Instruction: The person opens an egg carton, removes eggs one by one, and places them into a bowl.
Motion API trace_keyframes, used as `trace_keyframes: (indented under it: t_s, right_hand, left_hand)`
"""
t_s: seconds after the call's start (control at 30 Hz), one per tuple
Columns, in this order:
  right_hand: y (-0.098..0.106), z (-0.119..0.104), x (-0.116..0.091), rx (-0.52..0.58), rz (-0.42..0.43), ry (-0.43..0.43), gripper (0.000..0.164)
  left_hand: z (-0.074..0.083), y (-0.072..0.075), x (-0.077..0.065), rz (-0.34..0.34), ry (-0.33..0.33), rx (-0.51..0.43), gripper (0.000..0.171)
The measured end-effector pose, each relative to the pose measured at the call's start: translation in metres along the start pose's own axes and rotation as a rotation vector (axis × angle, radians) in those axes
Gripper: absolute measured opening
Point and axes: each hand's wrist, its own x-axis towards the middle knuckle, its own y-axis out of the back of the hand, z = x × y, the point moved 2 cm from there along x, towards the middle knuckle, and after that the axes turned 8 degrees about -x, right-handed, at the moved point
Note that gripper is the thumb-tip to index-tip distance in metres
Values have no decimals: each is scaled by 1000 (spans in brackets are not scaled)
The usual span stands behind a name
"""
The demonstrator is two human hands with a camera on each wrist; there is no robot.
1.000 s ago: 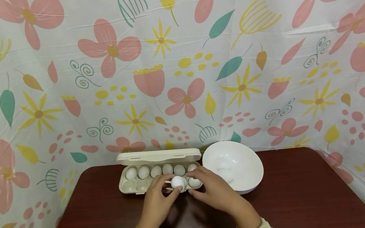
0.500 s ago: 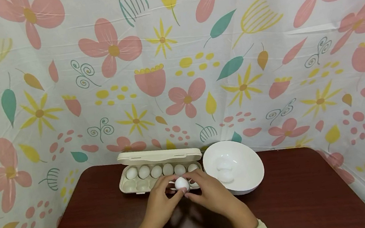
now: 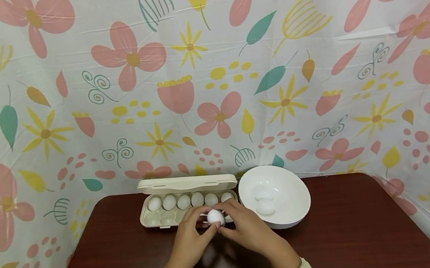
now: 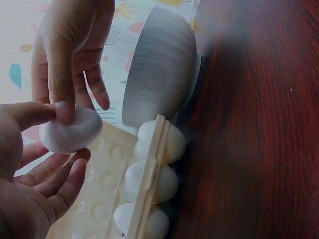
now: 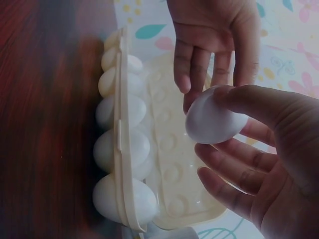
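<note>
A white egg is held up between both hands, just over the front of the egg carton. My left hand pinches it from the left, thumb at the near side and fingers beyond. From the right, my right hand grips the same egg with thumb and fingertips. In the left wrist view both thumbs lie on the egg. The open-lidded carton holds a back row of several eggs; cups at its front left hold none. Hands hide part of its front right.
A white bowl stands right of the carton, with pale egg shapes inside that are hard to make out. The carton's raised lid leans toward the flowered cloth behind. Dark red-brown table extends around the hands.
The egg has shifted slightly right and toward the person. My right hand, apart from it a second ago, has closed in and now touches it. The last half second shows little movement.
</note>
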Motion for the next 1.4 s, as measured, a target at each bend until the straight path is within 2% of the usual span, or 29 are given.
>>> trace_keyframes:
  t_s: [0.27, 0.5, 0.9, 1.17, 1.4]
  right_hand:
    - [1, 1, -1, -4, 40, 21, 48]
    - [5, 4, -2, 14, 38, -3, 46]
    - [13, 11, -1, 15, 36, -40, 46]
    - [18, 18, -3, -6, 60, -49, 48]
    - [25, 25, -5, 16, 62, -99, 48]
  left_hand:
    - [0, -1, 0, -17, -15, -5, 36]
    - [0, 2, 0, -10, -58, 39, 30]
    - [-1, 10, 2, 60, -85, 110, 34]
    - [-10, 12, 3, 111, -110, 173, 36]
    - [-16, 15, 3, 142, -111, 255, 36]
